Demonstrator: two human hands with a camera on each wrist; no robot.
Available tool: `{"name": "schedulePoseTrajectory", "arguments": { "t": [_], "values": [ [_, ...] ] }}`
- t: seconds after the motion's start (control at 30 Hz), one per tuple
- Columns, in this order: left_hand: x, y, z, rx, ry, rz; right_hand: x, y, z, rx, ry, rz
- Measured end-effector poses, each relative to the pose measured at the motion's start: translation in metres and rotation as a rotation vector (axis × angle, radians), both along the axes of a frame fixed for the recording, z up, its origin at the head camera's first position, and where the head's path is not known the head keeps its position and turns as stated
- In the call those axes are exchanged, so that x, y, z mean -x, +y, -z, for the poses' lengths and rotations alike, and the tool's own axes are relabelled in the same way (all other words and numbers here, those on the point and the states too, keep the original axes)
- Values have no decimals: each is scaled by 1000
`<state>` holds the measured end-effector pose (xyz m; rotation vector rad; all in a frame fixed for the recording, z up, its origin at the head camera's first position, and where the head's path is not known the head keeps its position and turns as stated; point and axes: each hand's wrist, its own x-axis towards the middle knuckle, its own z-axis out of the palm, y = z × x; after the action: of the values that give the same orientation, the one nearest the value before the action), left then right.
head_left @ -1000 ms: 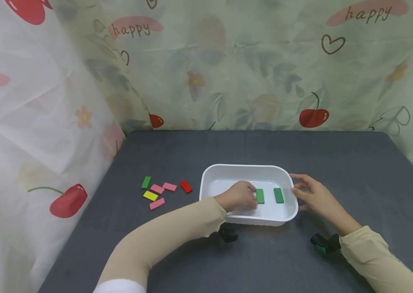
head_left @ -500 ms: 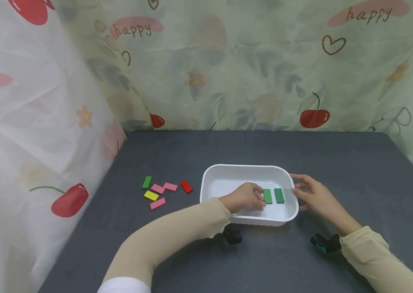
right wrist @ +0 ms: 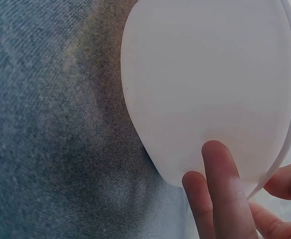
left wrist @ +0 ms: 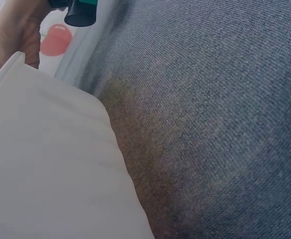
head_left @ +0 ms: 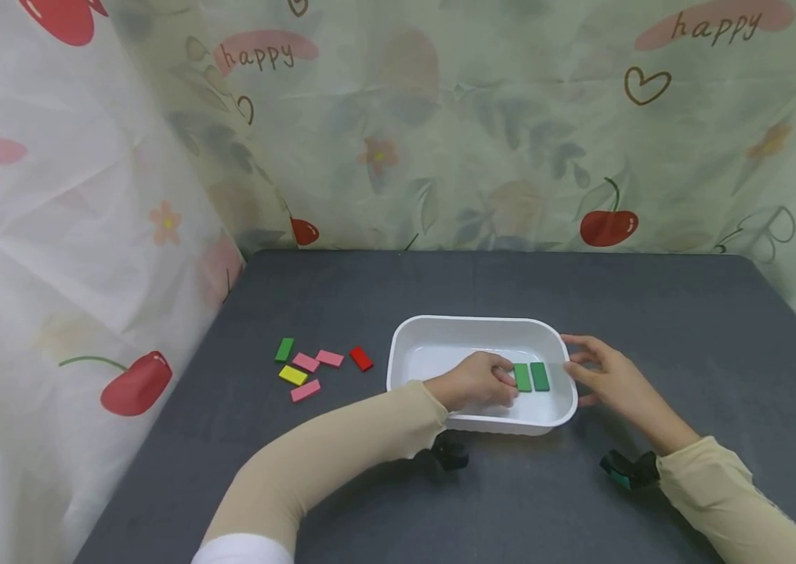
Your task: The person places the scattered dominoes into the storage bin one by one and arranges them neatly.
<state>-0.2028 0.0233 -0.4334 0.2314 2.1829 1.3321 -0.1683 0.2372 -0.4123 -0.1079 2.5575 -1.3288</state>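
Note:
A white plastic tray [head_left: 433, 325] stands on the table. Two green rectangular tiles lie on its floor at the right, nearly parallel with a narrow gap: a light green tile [head_left: 522, 377] and a darker green tile [head_left: 540, 377]. My left hand [head_left: 479, 380] is inside the tray, fingers bent, touching the light tile's left edge; the undersides of its fingertips are hidden. My right hand [head_left: 609, 380] holds the tray's right end, with a fingertip at the rim and fingers [right wrist: 225, 184] against the outer wall. In the left wrist view, the tray wall mostly hides the left hand.
Left of the tray lie a green tile [head_left: 284, 349], a yellow tile [head_left: 293, 375], a red tile [head_left: 361, 359] and several pink tiles, including one pink tile [head_left: 305, 391]. The dark grey table [head_left: 511, 509] meets a printed curtain [head_left: 454, 133] at the back.
My left hand has moved right inside the tray. The light green tile has slid right with it, narrowing the gap to the darker tile. My right hand has stayed at the tray's end.

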Motion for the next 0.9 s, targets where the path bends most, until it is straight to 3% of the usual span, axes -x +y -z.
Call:
{"name": "schedulePoseTrajectory", "arguments": {
  "t": [0.9],
  "values": [
    [0, 1, 0, -52, -31, 6, -1, -1, -1, -4, 2, 2]
  ]
}}
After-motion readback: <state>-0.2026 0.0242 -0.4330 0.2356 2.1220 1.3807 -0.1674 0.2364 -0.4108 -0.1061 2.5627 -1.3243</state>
